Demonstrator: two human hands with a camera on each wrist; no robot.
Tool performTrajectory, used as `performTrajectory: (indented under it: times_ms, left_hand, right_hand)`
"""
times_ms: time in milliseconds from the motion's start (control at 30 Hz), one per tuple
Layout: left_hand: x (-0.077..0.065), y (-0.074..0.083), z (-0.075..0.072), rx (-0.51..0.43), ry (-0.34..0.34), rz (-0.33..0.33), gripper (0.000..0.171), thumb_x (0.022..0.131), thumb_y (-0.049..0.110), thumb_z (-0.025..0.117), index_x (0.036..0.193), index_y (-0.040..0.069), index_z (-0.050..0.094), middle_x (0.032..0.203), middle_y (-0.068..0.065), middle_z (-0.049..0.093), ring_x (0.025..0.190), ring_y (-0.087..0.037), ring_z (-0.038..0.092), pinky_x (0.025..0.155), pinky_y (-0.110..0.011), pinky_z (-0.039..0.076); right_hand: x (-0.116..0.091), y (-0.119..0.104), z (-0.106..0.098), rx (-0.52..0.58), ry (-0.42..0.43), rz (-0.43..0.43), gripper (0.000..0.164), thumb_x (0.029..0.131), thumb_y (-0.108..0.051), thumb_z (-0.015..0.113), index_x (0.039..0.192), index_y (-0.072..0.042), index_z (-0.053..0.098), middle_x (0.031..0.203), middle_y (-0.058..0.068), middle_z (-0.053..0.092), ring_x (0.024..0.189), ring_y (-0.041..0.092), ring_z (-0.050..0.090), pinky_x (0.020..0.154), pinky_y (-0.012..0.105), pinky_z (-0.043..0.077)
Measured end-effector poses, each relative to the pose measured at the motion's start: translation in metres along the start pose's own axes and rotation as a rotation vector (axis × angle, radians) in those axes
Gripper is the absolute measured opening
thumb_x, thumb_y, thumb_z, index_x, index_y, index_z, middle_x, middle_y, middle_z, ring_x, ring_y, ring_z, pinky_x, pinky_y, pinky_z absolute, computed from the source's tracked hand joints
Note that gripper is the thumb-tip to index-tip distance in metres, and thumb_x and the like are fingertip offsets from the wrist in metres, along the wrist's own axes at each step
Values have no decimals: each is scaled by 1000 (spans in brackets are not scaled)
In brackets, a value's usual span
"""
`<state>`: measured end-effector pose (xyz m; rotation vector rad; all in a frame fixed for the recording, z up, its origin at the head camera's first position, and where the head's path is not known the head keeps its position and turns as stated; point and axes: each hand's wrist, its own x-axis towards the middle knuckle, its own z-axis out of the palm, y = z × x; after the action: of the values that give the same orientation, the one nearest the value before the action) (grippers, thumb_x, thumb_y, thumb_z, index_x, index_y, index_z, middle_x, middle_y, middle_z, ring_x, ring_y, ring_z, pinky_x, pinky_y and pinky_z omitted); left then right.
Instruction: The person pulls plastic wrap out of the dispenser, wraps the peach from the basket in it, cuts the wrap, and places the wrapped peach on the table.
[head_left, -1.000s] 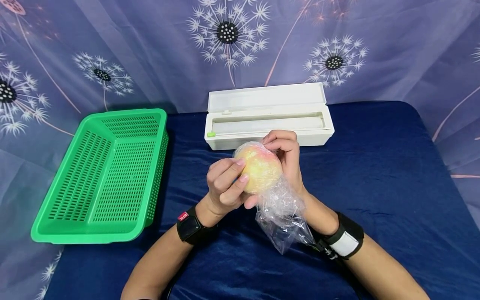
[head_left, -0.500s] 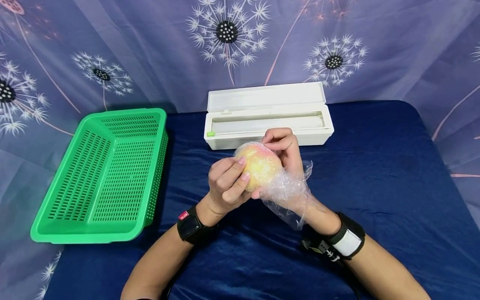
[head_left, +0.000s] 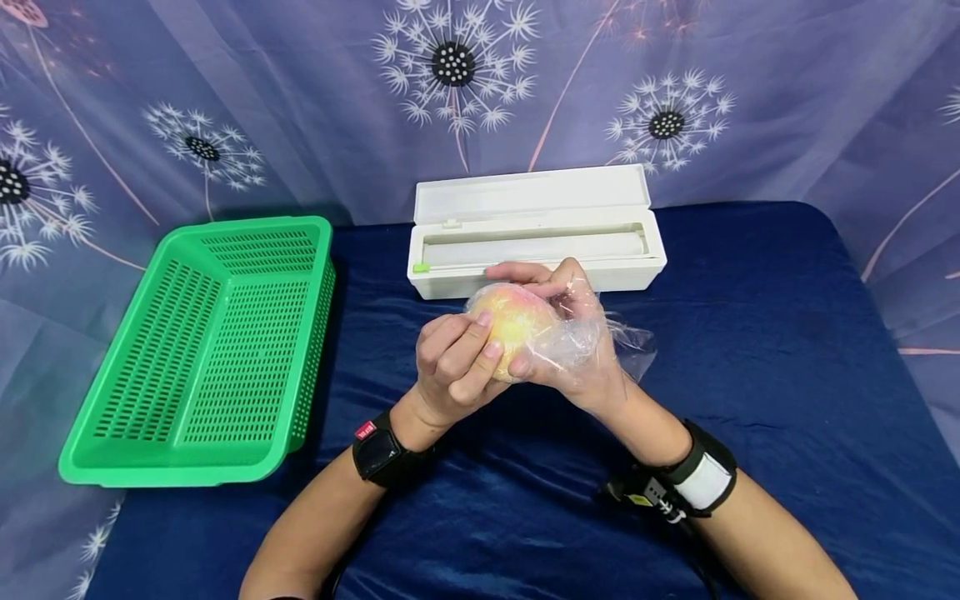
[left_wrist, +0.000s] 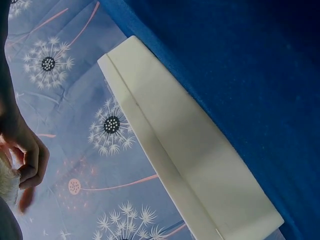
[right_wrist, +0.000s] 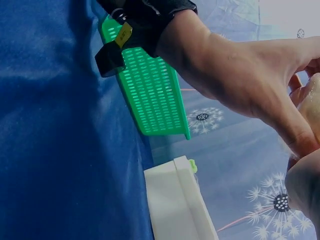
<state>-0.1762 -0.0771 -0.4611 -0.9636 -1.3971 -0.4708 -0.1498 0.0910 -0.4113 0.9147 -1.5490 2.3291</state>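
A round yellow-and-pink fruit in clear plastic wrap is held above the table between both hands. My left hand pinches its left side with thumb and fingers. On the other side, my right hand grips the fruit, its thumb on the lower side and a finger reaching over the top. Loose wrap drapes across the right hand and sticks out past it. At the left wrist view's edge, the right hand's curled fingers show beside the fruit. Both hands meet around the fruit in the right wrist view.
Just behind the hands stands a white wrap box with its lid up and a roll inside. To the left sits a green slotted basket. Dark blue cloth covers the table; a dandelion-print curtain hangs behind.
The loose wrap, which hung below the fruit, has swung up and right over my right hand. My right thumb has come onto the fruit's front. The left hand keeps its hold.
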Motion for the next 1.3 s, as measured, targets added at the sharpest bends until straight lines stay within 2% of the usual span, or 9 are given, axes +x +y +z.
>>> performTrajectory:
  times_ms: [100, 433, 633, 967, 1300]
  left_hand:
    - [0, 0, -1, 2, -3, 0, 39, 98, 30, 78, 112, 5, 52, 112, -17, 60, 96, -30, 54, 77, -35, 52]
    - [0, -1, -1, 34, -11, 27, 32, 97, 24, 76, 109, 7, 52, 111, -16, 61, 95, -29, 54, 74, -35, 51]
    - [1, -1, 0, 38, -28, 41, 30, 97, 23, 74, 110, 7, 52, 111, -15, 62, 95, -28, 54, 76, -33, 50]
    - [6, 0, 0, -6, -48, 62, 35, 93, 20, 78, 110, 4, 52, 112, -17, 60, 95, -28, 52, 74, -33, 51]
    - [7, 1, 3, 17, -11, 122, 25, 101, 23, 70, 110, 4, 55, 108, -16, 61, 92, -26, 54, 71, -32, 54]
  right_hand:
    - [-1, 0, -1, 51, -2, 51, 68, 76, -43, 97, 107, -4, 51, 131, 27, 66, 123, 37, 65, 100, 34, 56]
    - [-3, 9, 2, 221, 56, 91, 51, 79, -37, 97, 105, -19, 57, 124, 18, 68, 117, 32, 68, 94, 32, 58]
    - [-3, 7, 2, 273, 85, 169, 52, 78, -37, 97, 102, -17, 56, 121, 14, 72, 111, 27, 70, 90, 30, 59]
    - [-3, 5, 0, 288, 119, 207, 48, 80, -36, 96, 101, -13, 60, 112, 13, 77, 100, 24, 74, 85, 32, 62]
    - [-6, 5, -5, 358, 110, 267, 50, 83, -33, 93, 109, -4, 62, 109, 14, 76, 98, 24, 74, 81, 31, 63]
